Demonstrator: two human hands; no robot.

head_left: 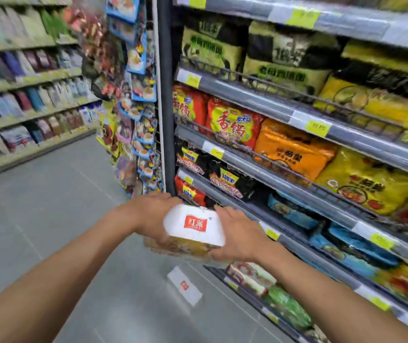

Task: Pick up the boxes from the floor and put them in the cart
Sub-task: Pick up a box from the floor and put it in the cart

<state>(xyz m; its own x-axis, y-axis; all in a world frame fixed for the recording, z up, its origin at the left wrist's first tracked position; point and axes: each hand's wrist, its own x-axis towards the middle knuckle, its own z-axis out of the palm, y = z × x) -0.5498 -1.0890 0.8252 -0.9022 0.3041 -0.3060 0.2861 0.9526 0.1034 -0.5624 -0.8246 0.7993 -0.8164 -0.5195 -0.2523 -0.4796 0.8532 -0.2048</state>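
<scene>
Mid-air, beside the noodle shelves point(297, 115): white box point(194, 225) with red logo, clasped from 2 sides.
Left hand point(152, 214): curled round the box's left end.
Right hand point(235, 233): clasping its right end, fingers spread.
Floor point(49, 206): 1 loose box point(184, 285) lies flat close to the shelves.

Everything is seen through one wide-angle camera worn on the head, pointed forward and down an aisle. The left hand point(153, 214) and right hand point(237, 233) are framed close, low at centre, either side of a box point(194, 225). Shelves point(284, 112) are taken in rightward, floor point(49, 206) leftward.
</scene>
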